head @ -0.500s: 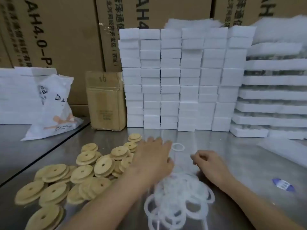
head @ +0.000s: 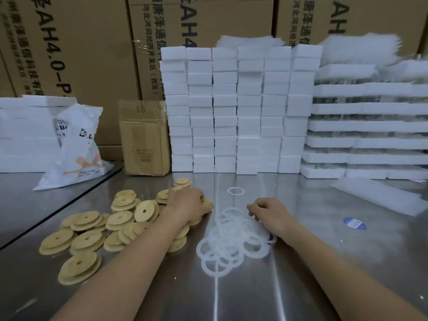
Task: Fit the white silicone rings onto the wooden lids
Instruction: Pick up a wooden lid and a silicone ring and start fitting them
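You are at the very start, as far as anything here shows. None of the wooden lids (head: pixel 92 230) carries a white band: every one in the loose pile towards the left side of the surface (head: pixel 266 286) looks bare, its centre hole open. The white silicone rings (head: pixel 231 244) lie separately in a tangled heap in the middle of the surface, just beside the lid pile but not on it. One single ring (head: pixel 235 191) sits alone, nearer the far edge, apart from the heap.

Your left hand (head: pixel 187 205) is palm down on the far right part of the lid pile. Its fingers are curled over a lid whose rim shows beneath them, so it appears to be gripping that lid. Your right hand (head: pixel 268 214) rests at the far right of the ring heap with its fingers bent in. The rings are too pale and blurred to tell whether it holds one.

So I judge this to be the pick-up of a first pair. No ring has yet been stretched round a lid, and both whole piles remain to be worked through. Finished lids, if any, are out of view.
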